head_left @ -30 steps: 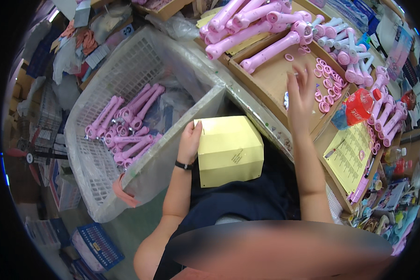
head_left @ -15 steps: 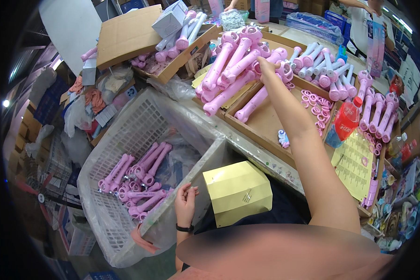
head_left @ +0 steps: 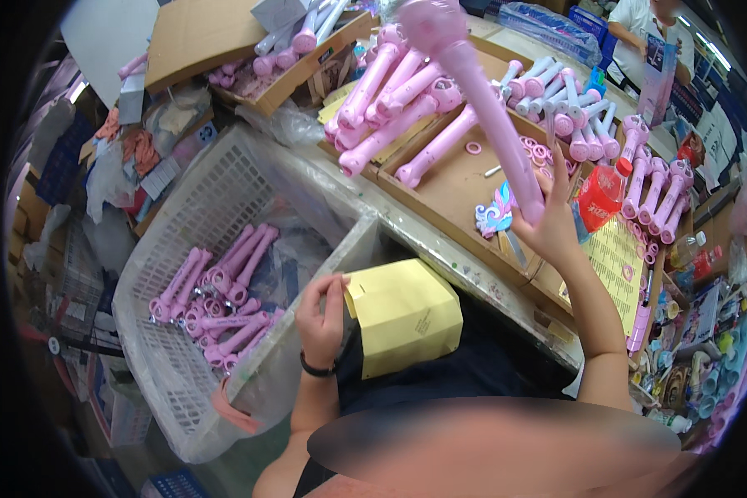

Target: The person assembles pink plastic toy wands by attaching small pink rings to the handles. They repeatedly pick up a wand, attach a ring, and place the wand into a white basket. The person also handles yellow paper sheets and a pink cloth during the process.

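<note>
Above the open cardboard tray (head_left: pixel 437 189), on the right: my right hand (head_left: pixel 554 232) grips one pink wand (head_left: pixel 494 108) by its slim near end, bulbous head tilted far and left. Judged likely to tip at the head; firm fingers, steady wrist, clearance from the red-capped bottle (head_left: pixel 603 195) advised. Left hand (head_left: pixel 321 319): fingers curled at the folded yellow sheet's (head_left: pixel 407 319) left edge; cannot tell whether pinching.
</note>
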The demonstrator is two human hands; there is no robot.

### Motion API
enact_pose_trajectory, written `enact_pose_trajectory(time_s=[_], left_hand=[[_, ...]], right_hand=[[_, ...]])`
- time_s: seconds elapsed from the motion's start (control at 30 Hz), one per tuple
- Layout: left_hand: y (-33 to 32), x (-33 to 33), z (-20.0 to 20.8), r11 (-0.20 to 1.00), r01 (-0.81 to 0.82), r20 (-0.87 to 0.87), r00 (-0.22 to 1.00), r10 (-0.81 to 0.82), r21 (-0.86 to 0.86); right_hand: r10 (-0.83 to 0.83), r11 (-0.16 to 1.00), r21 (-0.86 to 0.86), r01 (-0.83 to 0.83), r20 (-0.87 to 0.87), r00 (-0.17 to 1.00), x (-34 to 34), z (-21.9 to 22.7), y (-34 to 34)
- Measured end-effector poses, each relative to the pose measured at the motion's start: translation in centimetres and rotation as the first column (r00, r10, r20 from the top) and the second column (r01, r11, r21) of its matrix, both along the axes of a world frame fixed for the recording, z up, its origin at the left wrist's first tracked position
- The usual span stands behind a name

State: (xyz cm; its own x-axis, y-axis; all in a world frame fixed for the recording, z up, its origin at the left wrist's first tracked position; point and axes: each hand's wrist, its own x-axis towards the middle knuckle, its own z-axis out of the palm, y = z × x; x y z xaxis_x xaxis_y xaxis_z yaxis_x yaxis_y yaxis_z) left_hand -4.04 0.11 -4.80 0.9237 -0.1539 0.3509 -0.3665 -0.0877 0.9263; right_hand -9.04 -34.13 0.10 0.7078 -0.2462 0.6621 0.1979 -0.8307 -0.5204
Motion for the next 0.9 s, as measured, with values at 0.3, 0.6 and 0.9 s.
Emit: enact_pose_trajectory(time_s=[0.3, 0.6, 0.9], left_hand=[[-3.8, 1.8, 1.1, 0.221, 0.208, -0.107, 0.451, -0.886, -0.953], [-3.7, -0.8, -1.2, 0.291, 0.223, -0.069, 0.673, -0.737, -0.93], [-4.1, -1.3, -0.6, 0.341, 0.456, 0.132, 0.736, -0.664, -0.822]], right_hand=[[0.289, 0.809, -0.43, -0.401, -0.303, 0.908, -5.4, -0.7, 4.1], [0.239, 0.907, 0.269, -0.324, 0.306, 0.922, -6.3, -1.9, 7.6], [0.363, 0.532, 0.831, -0.162, -0.051, 0.93, -4.7, -0.4, 11.9]])
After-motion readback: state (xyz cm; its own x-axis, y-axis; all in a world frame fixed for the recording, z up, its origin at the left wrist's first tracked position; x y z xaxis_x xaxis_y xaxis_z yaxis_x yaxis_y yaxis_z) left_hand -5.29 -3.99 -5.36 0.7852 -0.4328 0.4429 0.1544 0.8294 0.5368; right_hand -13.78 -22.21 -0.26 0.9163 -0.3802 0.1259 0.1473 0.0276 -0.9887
